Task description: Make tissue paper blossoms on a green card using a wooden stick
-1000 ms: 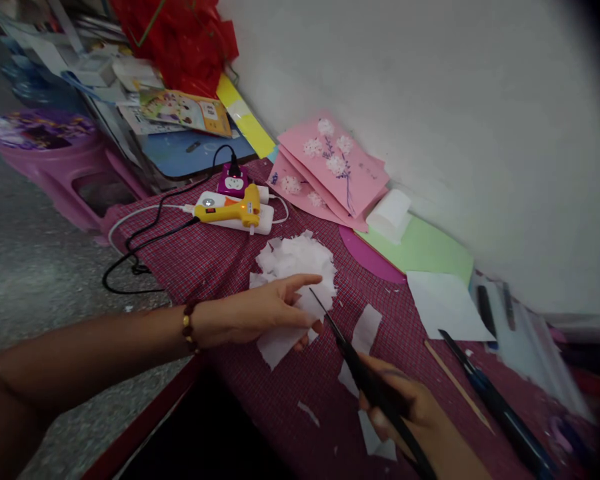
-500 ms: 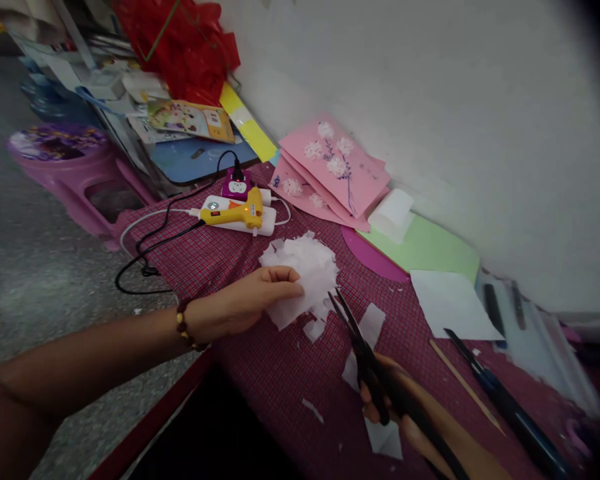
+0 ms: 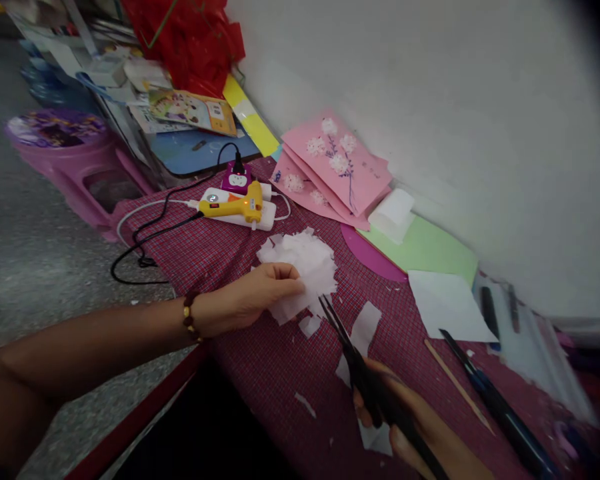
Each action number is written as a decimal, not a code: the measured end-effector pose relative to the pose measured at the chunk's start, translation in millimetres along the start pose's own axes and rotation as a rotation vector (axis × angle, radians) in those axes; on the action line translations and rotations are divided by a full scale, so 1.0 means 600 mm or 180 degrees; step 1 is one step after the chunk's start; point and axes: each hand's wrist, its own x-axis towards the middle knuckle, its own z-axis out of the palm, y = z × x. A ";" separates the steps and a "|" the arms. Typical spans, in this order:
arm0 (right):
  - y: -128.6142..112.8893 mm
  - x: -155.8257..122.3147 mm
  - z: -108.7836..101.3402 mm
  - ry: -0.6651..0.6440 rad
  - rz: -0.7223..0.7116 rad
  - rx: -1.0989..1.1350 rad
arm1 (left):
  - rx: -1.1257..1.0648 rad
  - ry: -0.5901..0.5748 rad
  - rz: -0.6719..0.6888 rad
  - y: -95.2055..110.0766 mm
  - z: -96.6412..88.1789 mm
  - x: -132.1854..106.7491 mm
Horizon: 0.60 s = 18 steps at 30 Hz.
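Observation:
Between thumb and fingers, my left hand (image 3: 265, 293) pinches a piece of thin white paper (image 3: 286, 308) above the table. Just behind it lies a pile of white paper scraps (image 3: 305, 257), and the two overlap, so their border is hard to make out. My right hand (image 3: 405, 413) grips black-handled scissors (image 3: 353, 353), whose slightly parted tips point at the paper from the right. The blades stand a little apart from the paper. White paper pieces (image 3: 366, 327) lie beneath and beside the scissors.
A yellow glue gun (image 3: 233, 207) rests on a white power strip (image 3: 265, 220), its cords trailing left. Pink flower cards (image 3: 337, 167) lean by the wall. Green card (image 3: 435, 250), white paper (image 3: 450, 303), a wooden stick (image 3: 457, 387) and a dark long-handled tool (image 3: 505, 413) lie right.
The scissors and my right hand have shifted slightly left and down, bringing the tips nearer the paper. My left hand keeps its pinch; the whole view has moved a little.

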 end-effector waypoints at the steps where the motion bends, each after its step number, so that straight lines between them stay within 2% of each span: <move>1: 0.001 0.001 0.001 0.0004 0.0021 0.0017 | 0.0021 -0.0031 -0.0006 0.000 0.003 -0.002; 6: -0.001 0.010 0.013 0.0011 0.0195 0.0215 | 0.0099 -0.0275 -0.0033 -0.006 0.018 -0.005; 11: -0.004 0.014 0.022 0.0109 0.0359 0.0385 | 0.0139 -0.0292 -0.0044 -0.011 0.025 -0.001; 18: 0.003 0.020 0.017 0.0199 0.0263 0.0349 | -0.0086 -0.0400 -0.0010 -0.013 0.020 0.002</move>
